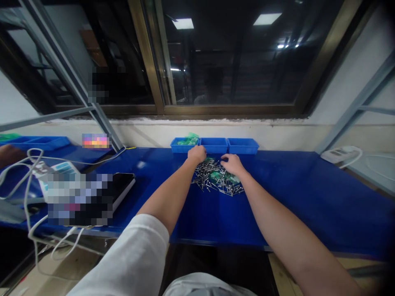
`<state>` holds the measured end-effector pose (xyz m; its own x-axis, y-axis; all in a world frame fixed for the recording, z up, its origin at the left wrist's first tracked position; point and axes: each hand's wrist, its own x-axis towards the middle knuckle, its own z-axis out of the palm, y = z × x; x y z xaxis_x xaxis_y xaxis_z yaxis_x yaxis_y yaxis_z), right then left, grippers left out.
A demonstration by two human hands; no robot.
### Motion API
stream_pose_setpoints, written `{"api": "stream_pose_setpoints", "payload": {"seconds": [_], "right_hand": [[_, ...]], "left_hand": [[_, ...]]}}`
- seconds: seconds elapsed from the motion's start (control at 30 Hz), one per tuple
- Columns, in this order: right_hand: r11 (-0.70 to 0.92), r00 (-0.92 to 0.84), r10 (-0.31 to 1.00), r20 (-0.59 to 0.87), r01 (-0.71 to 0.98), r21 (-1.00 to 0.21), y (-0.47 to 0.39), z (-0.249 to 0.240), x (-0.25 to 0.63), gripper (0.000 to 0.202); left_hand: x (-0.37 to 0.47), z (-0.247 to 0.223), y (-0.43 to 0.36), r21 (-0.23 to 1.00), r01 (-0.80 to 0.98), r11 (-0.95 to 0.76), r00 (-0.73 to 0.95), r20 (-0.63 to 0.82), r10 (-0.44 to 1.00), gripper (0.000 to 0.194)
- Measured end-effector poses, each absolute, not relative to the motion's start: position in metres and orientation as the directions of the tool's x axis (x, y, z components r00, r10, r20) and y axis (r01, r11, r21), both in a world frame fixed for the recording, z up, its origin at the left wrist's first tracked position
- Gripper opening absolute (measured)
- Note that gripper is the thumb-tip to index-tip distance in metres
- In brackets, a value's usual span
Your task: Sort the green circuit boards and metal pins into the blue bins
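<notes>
A pile of small silvery metal pieces (204,174) lies on the blue table (216,218), with bits of green material (215,176) among them. At the pile's upper left edge is my left hand (197,153), its fingers curled together; what they hold, if anything, is hidden. My right hand (233,164) hovers at the upper right of the pile, thumb and fingers apart with a gap between them. Just behind the hands stand three joined blue bins: the left bin (173,146) holds green packaging (189,140), beside the middle bin (213,140) and the right bin (243,141).
At the left lie a dark flat device (124,181), a white and blue box (66,170) and looped white cables (27,185). Another person's hand (11,155) shows at the far left, near more blue bins (46,143). A white power strip (339,153) sits at the right.
</notes>
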<state>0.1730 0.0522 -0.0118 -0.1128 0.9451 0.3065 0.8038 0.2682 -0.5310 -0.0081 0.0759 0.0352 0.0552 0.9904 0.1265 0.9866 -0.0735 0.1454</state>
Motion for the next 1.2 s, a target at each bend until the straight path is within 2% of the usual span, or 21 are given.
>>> {"api": "stream_pose_setpoints", "payload": {"seconds": [0.37, 0.57, 0.67, 0.8, 0.93, 1.1, 1.2], "right_hand": [[0.296, -0.128, 0.936, 0.329, 0.792, -0.534, 0.050, -0.013, 0.168, 0.029], [0.319, -0.138, 0.926, 0.352, 0.784, -0.533, 0.048, -0.011, 0.167, 0.028], [0.332, -0.147, 0.921, 0.362, 0.783, -0.526, 0.047, -0.012, 0.168, 0.026], [0.357, -0.132, 0.905, 0.405, 0.756, -0.549, 0.048, -0.012, 0.169, 0.028], [0.421, -0.070, 0.872, 0.485, 0.613, -0.669, 0.048, -0.008, 0.169, 0.039], [0.510, -0.122, 0.850, 0.512, 0.434, -0.743, 0.048, -0.006, 0.167, 0.025], [0.500, -0.144, 0.864, 0.482, 0.360, -0.788, 0.049, -0.006, 0.165, 0.020]], "left_hand": [[-0.001, 0.025, 0.089, 0.135, 0.990, -0.030, 0.013, 0.125, 0.992, 0.033], [0.000, 0.027, 0.096, 0.170, 0.985, 0.000, -0.008, 0.046, 0.999, 0.038], [0.000, 0.029, 0.095, 0.150, 0.989, -0.004, 0.004, 0.002, 1.000, 0.040], [0.002, 0.033, 0.089, 0.096, 0.990, -0.099, 0.098, 0.013, 0.995, 0.039], [0.003, 0.037, 0.076, 0.069, 0.970, -0.231, 0.226, 0.082, 0.971, 0.035], [0.002, 0.044, 0.053, 0.030, 0.928, -0.372, 0.366, 0.123, 0.922, 0.032], [0.001, 0.048, 0.041, 0.042, 0.912, -0.409, 0.402, 0.118, 0.908, 0.030]]}}
